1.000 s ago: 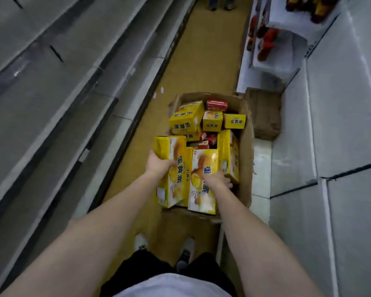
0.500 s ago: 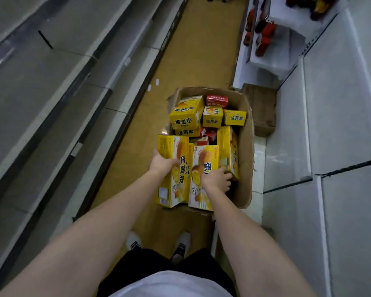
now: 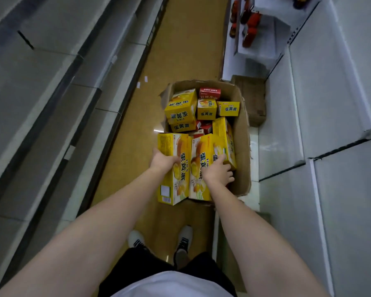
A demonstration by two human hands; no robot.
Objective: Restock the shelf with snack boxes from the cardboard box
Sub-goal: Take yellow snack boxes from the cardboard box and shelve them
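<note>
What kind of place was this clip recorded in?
Most likely a shop aisle, probably a small supermarket. Long tiered shelves run down both sides of a narrow floor, bottles stand on a rack further along, and a cardboard box full of yellow snack boxes sits on the floor for stocking.

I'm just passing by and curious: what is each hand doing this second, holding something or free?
Left hand: grips the left tall yellow snack box.
Right hand: holds the right tall yellow snack box, fingers curled over its edge.
</note>
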